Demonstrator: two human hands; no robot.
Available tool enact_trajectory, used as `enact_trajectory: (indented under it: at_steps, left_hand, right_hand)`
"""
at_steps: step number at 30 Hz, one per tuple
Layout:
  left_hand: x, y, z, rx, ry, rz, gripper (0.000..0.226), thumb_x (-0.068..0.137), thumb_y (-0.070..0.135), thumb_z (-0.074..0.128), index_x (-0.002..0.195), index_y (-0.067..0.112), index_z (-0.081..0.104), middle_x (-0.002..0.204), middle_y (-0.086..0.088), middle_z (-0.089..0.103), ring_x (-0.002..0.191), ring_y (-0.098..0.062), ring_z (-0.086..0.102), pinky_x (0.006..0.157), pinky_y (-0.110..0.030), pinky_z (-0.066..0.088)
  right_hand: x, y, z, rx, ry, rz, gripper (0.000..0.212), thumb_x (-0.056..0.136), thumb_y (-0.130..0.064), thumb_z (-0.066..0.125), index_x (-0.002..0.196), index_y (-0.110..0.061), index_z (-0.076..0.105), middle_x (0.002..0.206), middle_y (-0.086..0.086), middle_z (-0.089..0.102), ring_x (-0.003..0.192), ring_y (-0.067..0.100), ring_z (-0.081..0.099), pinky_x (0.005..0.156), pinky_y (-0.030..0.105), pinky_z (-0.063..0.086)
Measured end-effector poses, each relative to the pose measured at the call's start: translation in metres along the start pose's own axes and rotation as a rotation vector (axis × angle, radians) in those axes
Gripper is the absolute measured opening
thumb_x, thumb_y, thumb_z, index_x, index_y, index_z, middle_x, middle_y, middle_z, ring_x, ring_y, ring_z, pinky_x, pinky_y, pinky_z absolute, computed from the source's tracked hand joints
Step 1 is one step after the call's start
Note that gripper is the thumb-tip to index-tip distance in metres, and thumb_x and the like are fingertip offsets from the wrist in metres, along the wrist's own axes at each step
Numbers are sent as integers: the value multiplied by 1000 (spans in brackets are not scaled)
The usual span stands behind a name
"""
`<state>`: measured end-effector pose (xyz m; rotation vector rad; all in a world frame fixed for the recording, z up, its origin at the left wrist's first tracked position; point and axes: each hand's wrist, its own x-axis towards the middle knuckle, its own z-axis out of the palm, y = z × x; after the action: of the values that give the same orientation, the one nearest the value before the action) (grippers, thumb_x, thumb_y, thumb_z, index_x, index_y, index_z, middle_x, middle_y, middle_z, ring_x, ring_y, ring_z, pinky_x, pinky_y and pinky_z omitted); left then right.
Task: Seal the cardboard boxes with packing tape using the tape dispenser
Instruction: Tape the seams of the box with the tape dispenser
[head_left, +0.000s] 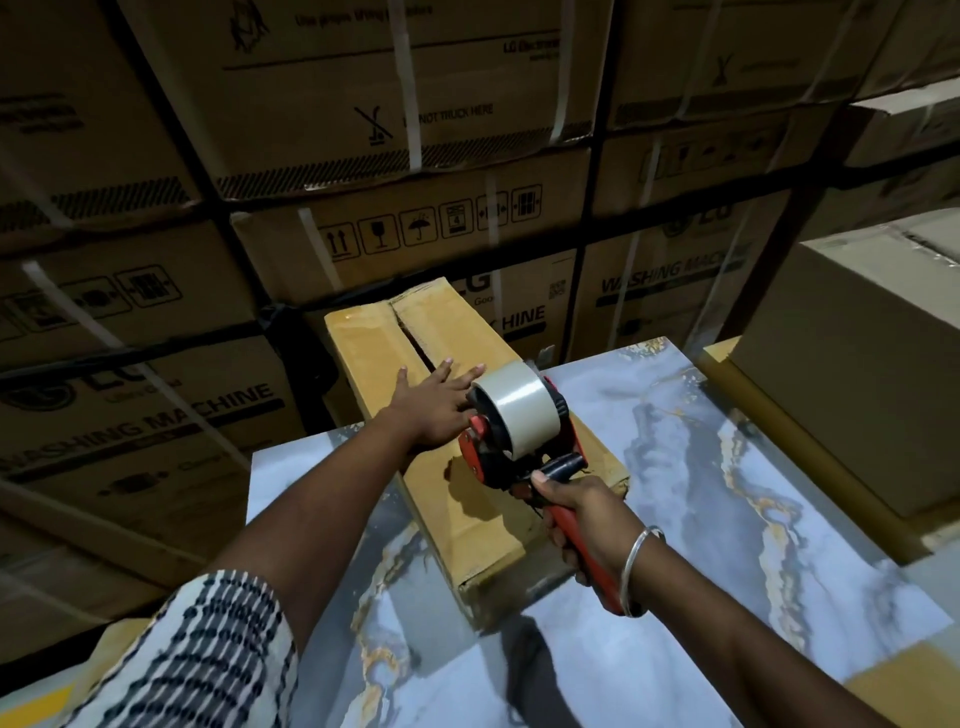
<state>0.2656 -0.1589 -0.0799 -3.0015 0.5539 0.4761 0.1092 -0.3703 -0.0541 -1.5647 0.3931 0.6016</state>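
On the marbled tabletop (675, 545) in front of you lies a long cardboard box (457, 499), set at an angle so that its far end runs past the tabletop's far edge. Its two top flaps meet along a centre seam (415, 340), which stands slightly apart at the far end.

Your left hand (431, 410) rests flat on the left flap with the fingers straight and spread, palm down, just beside the seam. Your right hand (582, 519) grips the red handle of the tape dispenser (519, 441), fingers curled round it, with a metal bangle (641, 566) at the wrist. The dispenser sits on the box top near the middle of its length, touching the cardboard, and carries a roll of clear tape (519, 405). The roll is just beside the fingertips of your left hand.

Behind the tabletop, stacked cartons (405, 228) printed with handling symbols and "WASHING MACHINE" fill the background. Another plain box (857, 364) stands on the right.
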Motion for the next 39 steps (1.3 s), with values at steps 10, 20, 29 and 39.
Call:
enact_trajectory:
  at_steps: [10,20,29,39]
  left_hand:
    - [9,-8,9,-34,32,36,54,96,72,13,145,66,-10,162,26,-12,153,-22,-15,108,-78,-2]
    - [-12,21,11,-51,162,95,59,101,63,12,157,44,6,166,15,-1,154,-18,-8,118,-65,-3]
    - [-32,49,31,-84,58,176,72,97,72,19,157,41,-10,164,19,-12,153,-12,-8,119,-62,-1]
    - [-21,46,24,-43,68,146,74,95,75,19,155,45,-13,163,23,-10,153,-16,-12,117,-64,-6]
  right_hand:
    - [-63,35,-35,-17,10,13,39,97,-46,59,83,-12,51,58,0,39,46,13,26,45,24,20]
    - [-74,56,-42,6,26,-25,44,95,-46,61,74,-12,43,64,6,36,48,16,25,48,28,18]
    - [-71,61,-34,74,38,-7,39,98,-37,59,73,-13,41,61,6,32,46,17,21,49,27,12]
    - [-62,57,-37,60,39,-29,41,97,-40,60,72,-12,43,61,7,37,47,17,25,52,31,13]
